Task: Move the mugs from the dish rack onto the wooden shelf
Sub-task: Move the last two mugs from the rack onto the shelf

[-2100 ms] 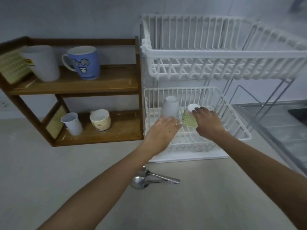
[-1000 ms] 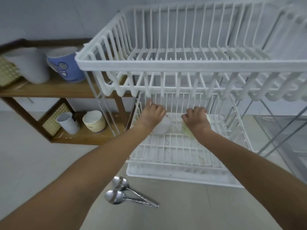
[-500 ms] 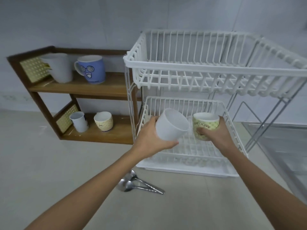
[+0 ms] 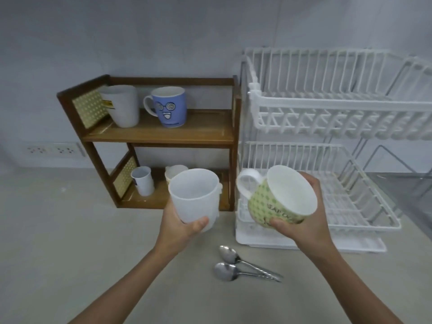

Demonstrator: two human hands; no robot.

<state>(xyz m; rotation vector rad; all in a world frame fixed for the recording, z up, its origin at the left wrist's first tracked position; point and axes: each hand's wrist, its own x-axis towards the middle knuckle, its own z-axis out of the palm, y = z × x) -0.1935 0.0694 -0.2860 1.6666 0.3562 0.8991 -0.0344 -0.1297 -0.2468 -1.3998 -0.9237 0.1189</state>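
My left hand (image 4: 181,224) grips a plain white mug (image 4: 194,197), upright, in front of the wooden shelf's (image 4: 163,133) lower level. My right hand (image 4: 301,220) holds a green patterned mug (image 4: 278,199) with a white handle, tilted toward me, in front of the white dish rack (image 4: 327,108). Both rack tiers show no mugs. The shelf's top level carries a tall white mug (image 4: 121,105) and a blue face mug (image 4: 169,106). Its bottom level holds a small white cup (image 4: 143,180) and a cream mug (image 4: 174,173), partly hidden behind the white mug.
Two metal spoons (image 4: 238,265) lie on the grey counter below my hands. A wall socket strip (image 4: 53,149) sits left of the shelf. A steel sink area (image 4: 411,197) lies at the far right behind the rack.
Both hands lifted the mugs out of the rack's lower tier and carried them left, toward the shelf. The view has swung left as well.
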